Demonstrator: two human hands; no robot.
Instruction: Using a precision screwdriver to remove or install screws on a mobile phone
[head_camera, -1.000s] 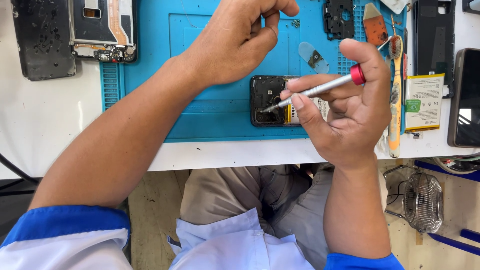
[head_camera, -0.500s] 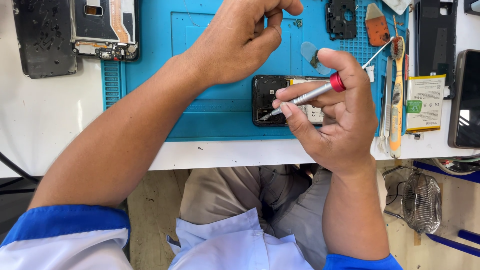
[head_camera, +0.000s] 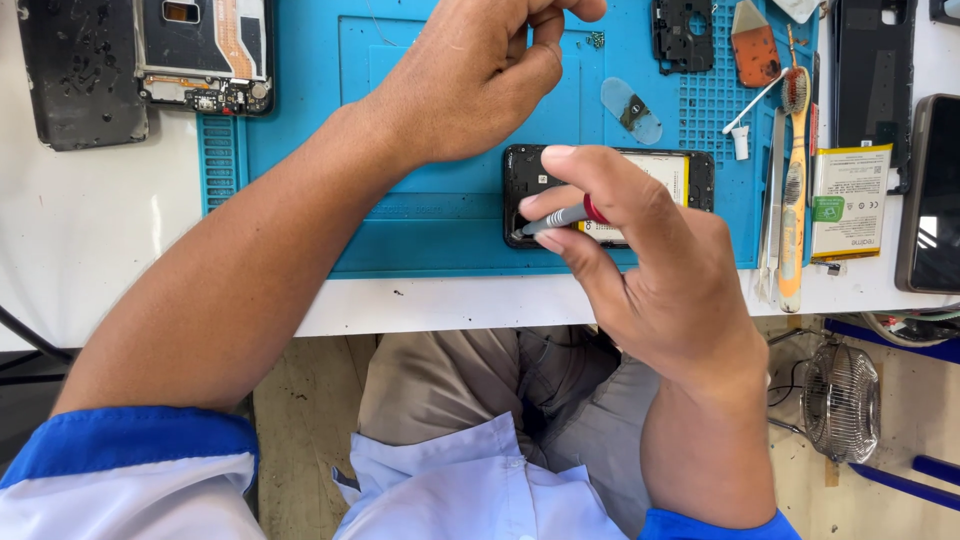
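Clearly the right hand (head_camera: 660, 270) pinches a thin screwdriver (head_camera: 560, 217) between thumb and fingers, and its tip rests on the left end of an opened black phone (head_camera: 525, 180) lying on the blue work mat (head_camera: 440, 210). Far left of this grip lie a dark back cover (head_camera: 80, 80) and another opened phone (head_camera: 205, 50). Nearer, up and to the left of the grip, the left hand (head_camera: 480, 75) hovers with its fingers curled; whether it holds anything small cannot be told. To do this well, the driver should probably stand straight on the screw, with light pressure and slow turning. To the right of the grip lie a clear pick (head_camera: 630, 110), a brush (head_camera: 793, 180) and a loose battery (head_camera: 848, 200). The left forearm crosses the mat and may hide part of the phone.
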